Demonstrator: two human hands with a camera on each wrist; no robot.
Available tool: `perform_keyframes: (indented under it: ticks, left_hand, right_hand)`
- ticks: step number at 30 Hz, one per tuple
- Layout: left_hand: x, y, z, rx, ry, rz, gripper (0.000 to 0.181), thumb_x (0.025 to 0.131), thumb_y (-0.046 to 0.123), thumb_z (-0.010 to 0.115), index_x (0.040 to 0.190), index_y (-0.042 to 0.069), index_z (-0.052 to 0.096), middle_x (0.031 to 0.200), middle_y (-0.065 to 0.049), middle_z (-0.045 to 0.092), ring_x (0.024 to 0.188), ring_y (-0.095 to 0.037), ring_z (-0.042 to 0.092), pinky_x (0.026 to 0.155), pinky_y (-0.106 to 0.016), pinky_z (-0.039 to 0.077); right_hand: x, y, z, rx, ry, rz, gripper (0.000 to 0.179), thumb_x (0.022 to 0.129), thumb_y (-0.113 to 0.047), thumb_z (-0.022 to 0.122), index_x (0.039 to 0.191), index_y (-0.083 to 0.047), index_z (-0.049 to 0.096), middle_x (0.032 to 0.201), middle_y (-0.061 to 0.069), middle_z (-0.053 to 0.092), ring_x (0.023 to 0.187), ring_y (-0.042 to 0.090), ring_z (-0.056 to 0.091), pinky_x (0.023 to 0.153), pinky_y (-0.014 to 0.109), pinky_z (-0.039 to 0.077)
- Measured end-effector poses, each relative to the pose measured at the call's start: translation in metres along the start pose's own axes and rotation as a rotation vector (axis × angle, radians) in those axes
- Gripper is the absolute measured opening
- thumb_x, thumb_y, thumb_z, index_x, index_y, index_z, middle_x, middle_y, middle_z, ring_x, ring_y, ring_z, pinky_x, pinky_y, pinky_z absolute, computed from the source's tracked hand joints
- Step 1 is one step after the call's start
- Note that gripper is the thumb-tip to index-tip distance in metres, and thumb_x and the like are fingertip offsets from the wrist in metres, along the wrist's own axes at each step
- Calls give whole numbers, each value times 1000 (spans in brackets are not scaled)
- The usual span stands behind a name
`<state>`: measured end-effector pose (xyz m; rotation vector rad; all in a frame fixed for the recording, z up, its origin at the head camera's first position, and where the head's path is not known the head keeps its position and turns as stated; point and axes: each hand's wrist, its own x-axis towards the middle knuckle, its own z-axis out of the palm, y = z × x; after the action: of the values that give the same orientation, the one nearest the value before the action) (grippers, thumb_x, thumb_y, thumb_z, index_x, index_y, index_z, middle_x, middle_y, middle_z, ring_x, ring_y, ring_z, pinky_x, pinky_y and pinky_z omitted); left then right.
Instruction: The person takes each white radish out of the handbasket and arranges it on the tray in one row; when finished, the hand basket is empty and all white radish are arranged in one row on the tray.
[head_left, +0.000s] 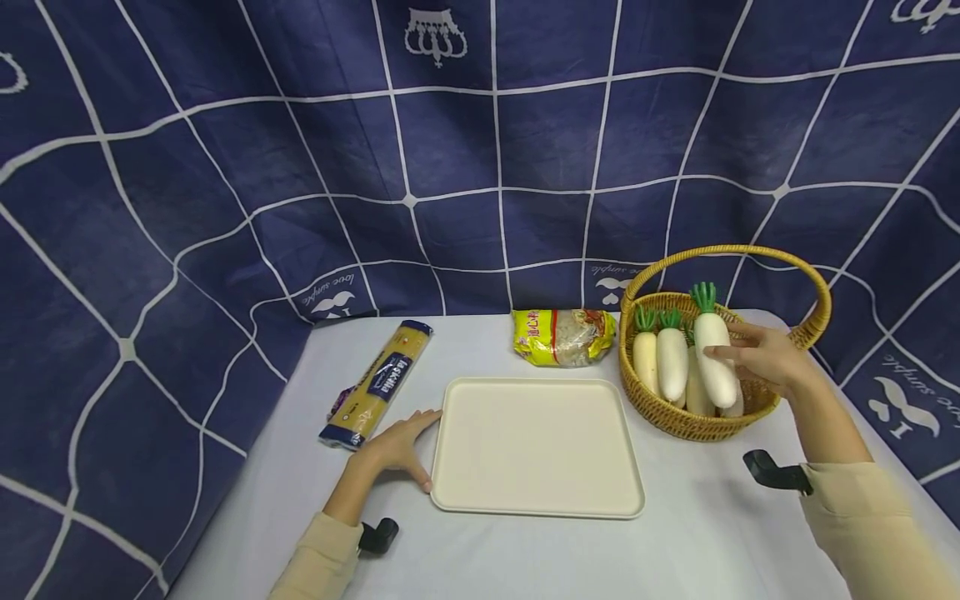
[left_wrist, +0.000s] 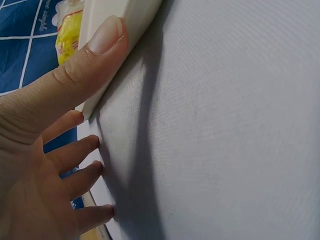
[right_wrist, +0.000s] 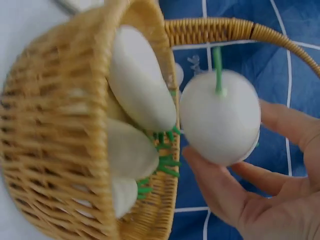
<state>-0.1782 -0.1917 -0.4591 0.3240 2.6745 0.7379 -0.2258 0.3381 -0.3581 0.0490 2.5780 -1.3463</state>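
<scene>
My right hand grips a white radish with a green leafy top, thumb and fingers around its sides. This radish is held above the wicker basket, overlapping other white radishes in it. Seen from the right wrist, the held radish is clear of the basket's rim. My left hand is at the left edge of a cream rectangular tray, fingers spread. In the left wrist view, its thumb lies against the tray's side, the other fingers extended near the white tabletop.
A long pack of spaghetti lies to the left, with something purple beside it. Behind the tray is a yellow noodle packet. The basket's tall arched handle rises near my right hand. A blue checked cloth hangs behind the table.
</scene>
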Motion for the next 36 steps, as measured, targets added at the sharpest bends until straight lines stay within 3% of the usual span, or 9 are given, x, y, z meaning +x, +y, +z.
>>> perform_keyframes:
  ticks: [3, 6, 10, 12, 20, 36]
  left_hand:
    - [0, -1, 0, 4, 0, 3, 117, 39, 21, 94, 142, 9, 41, 147, -18, 37, 137, -40, 28, 110, -57, 25]
    - [0, 0, 0, 5, -5, 9, 117, 39, 20, 94, 143, 8, 40, 147, -19, 36, 137, -40, 27, 111, -57, 24]
    - [0, 0, 0, -5, -5, 16, 117, 40, 19, 94, 143, 7, 40, 147, -20, 35, 137, -41, 26, 111, -57, 23]
    - [-1, 1, -1, -9, -5, 14, 117, 40, 19, 94, 143, 7, 40, 147, -20, 35, 137, -41, 26, 111, -57, 23]
    - [0, 1, 0, -9, -12, 5, 118, 40, 20, 94, 143, 8, 39, 148, -19, 34, 138, -40, 25, 111, -57, 22]
    - [-2, 3, 0, -14, -3, 5, 117, 39, 17, 94, 143, 6, 39, 147, -20, 36, 137, -41, 26, 111, -56, 23]
  right_hand:
    - [-5, 2, 8, 77, -40, 1, 85, 92, -30, 59, 144, 14, 9, 137, 39, 30, 90, 4, 56, 80, 29, 56]
    - [-9, 2, 15, 144, -56, -15, 83, 91, -28, 60, 144, 14, 11, 125, 26, 46, 87, -2, 57, 79, 26, 55]
    - [-14, 1, 25, 241, -88, -35, 81, 91, -24, 61, 144, 12, 11, 106, -3, 54, 88, 0, 59, 79, 25, 55]
    - [-17, 0, 30, 287, -109, -41, 80, 91, -22, 61, 144, 12, 11, 102, -8, 54, 89, 2, 60, 80, 26, 55]
    - [-27, 0, 54, 382, -183, -38, 80, 91, -18, 61, 144, 11, 8, 109, -3, 53, 94, 5, 59, 81, 29, 55]
    - [-31, -23, 114, 443, -205, -80, 79, 87, -15, 66, 143, 11, 17, 117, 16, 53, 91, 10, 62, 79, 28, 55]
